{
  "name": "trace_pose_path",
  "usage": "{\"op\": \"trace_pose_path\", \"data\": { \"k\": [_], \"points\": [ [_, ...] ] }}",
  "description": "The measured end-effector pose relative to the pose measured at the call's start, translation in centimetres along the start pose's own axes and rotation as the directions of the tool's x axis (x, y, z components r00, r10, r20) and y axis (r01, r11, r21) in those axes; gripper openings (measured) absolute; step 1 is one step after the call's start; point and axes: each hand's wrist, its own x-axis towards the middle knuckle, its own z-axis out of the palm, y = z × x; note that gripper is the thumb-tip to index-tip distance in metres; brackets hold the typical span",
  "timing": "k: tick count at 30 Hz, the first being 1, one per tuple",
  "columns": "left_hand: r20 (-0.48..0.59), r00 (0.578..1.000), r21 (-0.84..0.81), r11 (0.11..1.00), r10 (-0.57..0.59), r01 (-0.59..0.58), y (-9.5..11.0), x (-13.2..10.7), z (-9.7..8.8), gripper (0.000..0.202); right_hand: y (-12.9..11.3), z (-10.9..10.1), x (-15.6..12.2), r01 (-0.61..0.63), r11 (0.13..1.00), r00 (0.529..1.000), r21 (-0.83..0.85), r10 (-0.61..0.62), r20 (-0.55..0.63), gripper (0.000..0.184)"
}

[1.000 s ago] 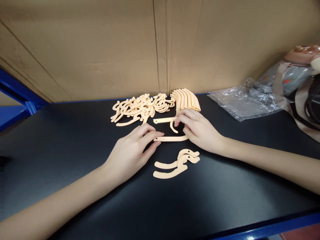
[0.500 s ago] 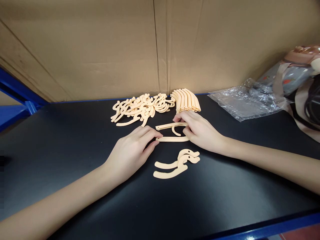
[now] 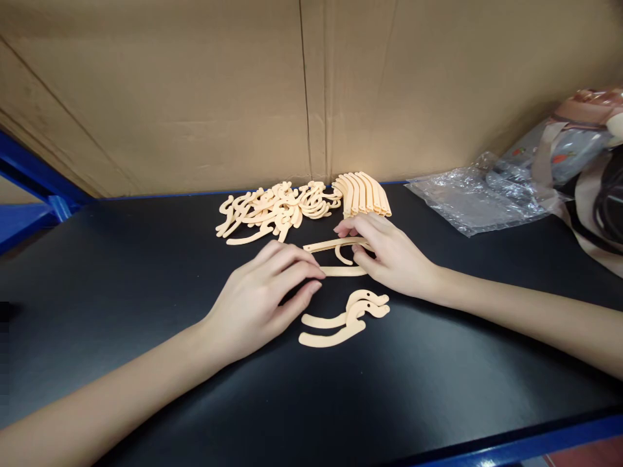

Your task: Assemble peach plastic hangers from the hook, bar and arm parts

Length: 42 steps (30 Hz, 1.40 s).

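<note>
Two slim beige pieces that look like folding-hanger arms lie between my hands on the black tabletop. The upper arm (image 3: 324,246) has a curved hook (image 3: 344,257) below it. Over the right part of that upper arm rests my right hand (image 3: 389,253), thumb and fingers apart on either side of it and loosely curved. My left hand (image 3: 272,292) lies at the left end of the lower arm (image 3: 343,271), fingertips over that end, with a gap between thumb and fingers. Nearer to me lie two overlapping hooked pieces (image 3: 331,339).
A loose heap of hooked pieces (image 3: 277,207) lies at the back, beside a neat row of arms (image 3: 363,194). Behind stands a cardboard wall (image 3: 204,97). To the right are a clear plastic bag (image 3: 467,201) and a bottle with a strap (image 3: 555,146).
My left hand has slid slightly right, covering the lower arm's end. My right thumb and fingers have loosened and shifted a little. The pieces have stayed almost in place.
</note>
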Motion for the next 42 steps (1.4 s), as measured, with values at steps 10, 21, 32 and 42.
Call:
{"op": "trace_pose_path", "data": {
  "k": [10,21,32,42],
  "points": [
    [0.129,0.987,-0.119,0.989,0.099,-0.084,2.7,-0.6,0.4,0.029,-0.3,-0.2,-0.1,0.08,0.997,0.996,-0.006,-0.08,-0.039,0.022],
    [0.122,0.954,0.226,0.929,0.272,-0.294,2.2,-0.6,0.1,0.015,-0.4,-0.1,-0.1,0.099,0.995,0.995,-0.027,-0.099,-0.011,0.015],
    [-0.107,0.99,0.068,0.993,-0.092,0.1,0.3,-0.2,0.4,0.012,-0.5,-0.8,-0.2,0.106,0.983,0.994,0.148,-0.1,-0.05,0.025],
    [-0.079,0.935,-0.116,0.935,-0.344,0.334,-0.7,-0.2,0.7,0.01,-0.2,-0.5,-0.1,0.131,0.988,0.991,0.077,-0.129,-0.034,0.027]
  ]
}}
